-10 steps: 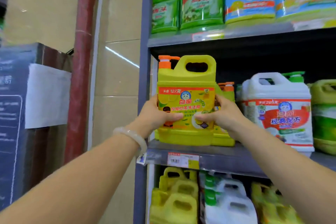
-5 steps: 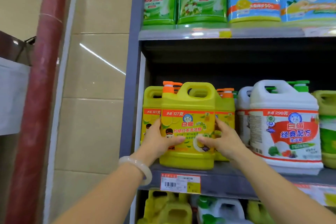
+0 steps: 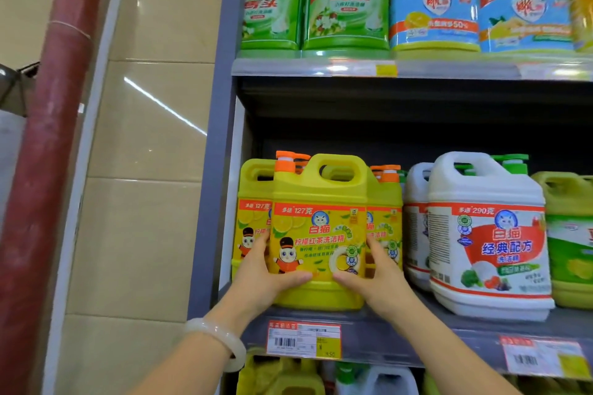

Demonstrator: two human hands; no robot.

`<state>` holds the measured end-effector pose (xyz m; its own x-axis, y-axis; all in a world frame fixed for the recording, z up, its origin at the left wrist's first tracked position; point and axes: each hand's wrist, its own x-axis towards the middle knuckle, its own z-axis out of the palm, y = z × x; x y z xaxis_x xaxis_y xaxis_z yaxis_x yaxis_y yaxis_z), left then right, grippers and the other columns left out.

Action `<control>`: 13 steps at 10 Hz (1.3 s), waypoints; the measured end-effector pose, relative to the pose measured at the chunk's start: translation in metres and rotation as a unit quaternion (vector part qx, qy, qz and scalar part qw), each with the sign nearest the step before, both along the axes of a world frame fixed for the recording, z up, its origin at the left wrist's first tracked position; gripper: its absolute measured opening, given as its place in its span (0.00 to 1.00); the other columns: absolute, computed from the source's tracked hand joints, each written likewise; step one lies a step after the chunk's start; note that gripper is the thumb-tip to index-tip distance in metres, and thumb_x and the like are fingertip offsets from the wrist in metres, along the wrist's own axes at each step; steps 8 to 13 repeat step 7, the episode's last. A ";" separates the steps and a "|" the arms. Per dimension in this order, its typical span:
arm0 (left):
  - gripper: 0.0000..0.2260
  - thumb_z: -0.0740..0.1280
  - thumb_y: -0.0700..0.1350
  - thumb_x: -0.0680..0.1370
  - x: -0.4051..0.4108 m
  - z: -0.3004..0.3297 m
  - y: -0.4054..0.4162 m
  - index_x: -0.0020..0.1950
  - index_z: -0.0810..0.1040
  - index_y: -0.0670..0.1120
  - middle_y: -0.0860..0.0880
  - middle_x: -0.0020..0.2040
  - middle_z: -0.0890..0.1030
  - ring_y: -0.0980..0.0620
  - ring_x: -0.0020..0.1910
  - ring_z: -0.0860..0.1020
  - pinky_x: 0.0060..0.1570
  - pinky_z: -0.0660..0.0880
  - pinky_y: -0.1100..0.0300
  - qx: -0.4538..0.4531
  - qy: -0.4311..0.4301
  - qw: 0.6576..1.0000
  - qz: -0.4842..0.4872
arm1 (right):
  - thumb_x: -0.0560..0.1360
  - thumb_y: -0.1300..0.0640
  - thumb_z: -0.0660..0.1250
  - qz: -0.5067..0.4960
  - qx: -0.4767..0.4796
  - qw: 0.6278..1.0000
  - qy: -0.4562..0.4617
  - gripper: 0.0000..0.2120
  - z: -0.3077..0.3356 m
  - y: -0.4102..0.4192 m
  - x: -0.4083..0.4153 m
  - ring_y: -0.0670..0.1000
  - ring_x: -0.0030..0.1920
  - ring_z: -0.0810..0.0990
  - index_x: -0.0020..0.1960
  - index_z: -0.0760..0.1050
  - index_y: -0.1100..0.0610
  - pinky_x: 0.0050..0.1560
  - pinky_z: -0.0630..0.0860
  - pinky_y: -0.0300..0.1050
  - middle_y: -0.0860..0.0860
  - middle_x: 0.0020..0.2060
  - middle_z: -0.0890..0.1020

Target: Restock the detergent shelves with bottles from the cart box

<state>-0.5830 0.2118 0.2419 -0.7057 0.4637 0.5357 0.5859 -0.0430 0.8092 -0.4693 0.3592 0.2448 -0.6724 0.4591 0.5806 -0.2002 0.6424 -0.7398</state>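
Observation:
A yellow detergent jug (image 3: 319, 202) with an orange pump and a lemon label stands on the front of the middle shelf (image 3: 385, 335). My left hand (image 3: 264, 279) grips its left side with the thumb across the label's lower edge. My right hand (image 3: 373, 279) grips its right side the same way. Two more yellow jugs stand behind it, one at the left (image 3: 252, 202) and one at the right (image 3: 386, 212). The cart box is out of view.
White jugs (image 3: 487, 234) stand right of the yellow ones, then a green-yellow jug (image 3: 569, 234). The top shelf (image 3: 321, 67) holds green and blue-labelled jugs. A grey upright (image 3: 218, 138), a tiled wall and a red pipe (image 3: 54, 138) are on the left. More jugs fill the shelf below.
Both hands lowered the yellow jug from in front of the shelf and set it down on the middle shelf ahead of the other yellow jugs. The camera came closer.

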 end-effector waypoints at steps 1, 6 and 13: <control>0.42 0.77 0.44 0.67 0.000 -0.002 0.001 0.75 0.57 0.51 0.61 0.53 0.72 0.59 0.53 0.71 0.55 0.72 0.61 0.003 -0.005 1.000 -0.002 | 0.70 0.59 0.74 0.003 -0.004 1.000 0.004 0.42 -0.001 0.000 0.000 0.43 0.59 0.67 0.76 0.54 0.53 0.60 0.66 0.38 0.44 0.57 0.68; 0.41 0.75 0.53 0.69 0.003 -0.005 -0.001 0.74 0.55 0.51 0.56 0.65 0.72 0.55 0.62 0.73 0.65 0.72 0.53 -0.072 0.066 0.994 0.058 | 0.72 0.54 0.72 -0.028 0.039 0.999 -0.020 0.35 0.000 -0.011 0.011 0.44 0.60 0.68 0.74 0.59 0.55 0.62 0.66 0.39 0.48 0.65 0.71; 0.44 0.70 0.61 0.69 0.012 -0.001 -0.006 0.77 0.50 0.51 0.51 0.74 0.64 0.49 0.73 0.64 0.70 0.66 0.48 -0.126 0.172 0.963 0.167 | 0.73 0.48 0.69 -0.072 0.084 0.994 -0.025 0.36 -0.002 -0.015 0.021 0.49 0.70 0.64 0.75 0.56 0.55 0.67 0.63 0.43 0.51 0.71 0.66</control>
